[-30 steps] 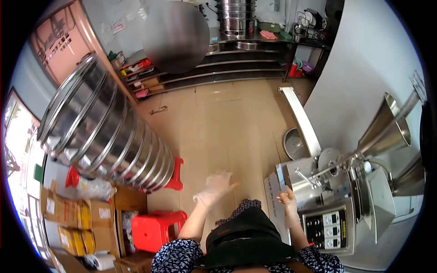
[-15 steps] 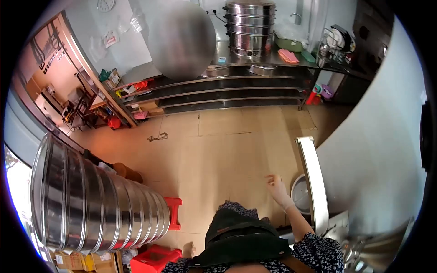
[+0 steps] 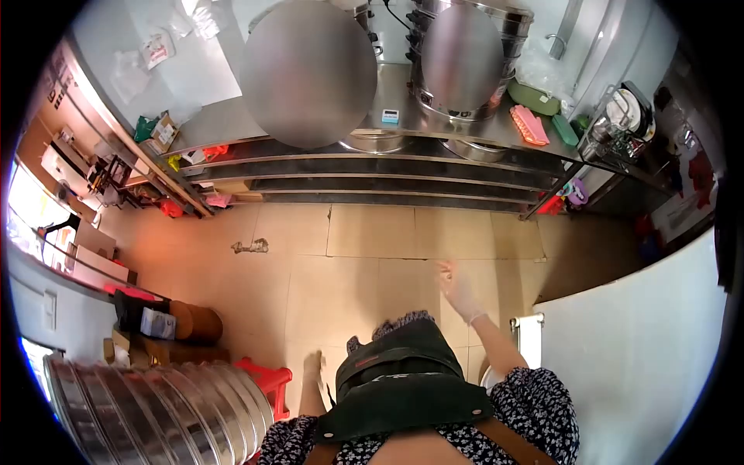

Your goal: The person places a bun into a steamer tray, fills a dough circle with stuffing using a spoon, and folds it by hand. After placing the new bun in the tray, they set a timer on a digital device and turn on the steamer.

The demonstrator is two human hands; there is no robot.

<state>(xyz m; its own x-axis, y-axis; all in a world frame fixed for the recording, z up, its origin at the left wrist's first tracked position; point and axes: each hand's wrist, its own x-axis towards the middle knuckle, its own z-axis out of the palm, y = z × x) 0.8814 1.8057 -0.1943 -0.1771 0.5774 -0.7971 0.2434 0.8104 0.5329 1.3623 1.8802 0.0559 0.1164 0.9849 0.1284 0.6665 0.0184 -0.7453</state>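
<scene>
Pale floor tiles (image 3: 349, 287) run to a steel counter (image 3: 209, 128), with two hands held out over them.
Right hand (image 3: 457, 288), gloved, shows nothing held; blur hides its finger spread, and I can't tell for the left hand (image 3: 314, 366), near the red stool (image 3: 273, 380) beside the steel stack (image 3: 155, 411). Best keep elbows tucked, clear of that stack.

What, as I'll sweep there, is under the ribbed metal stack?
Part of a red stool shows at the base of the ribbed metal stack; the stack covers the rest.
</scene>
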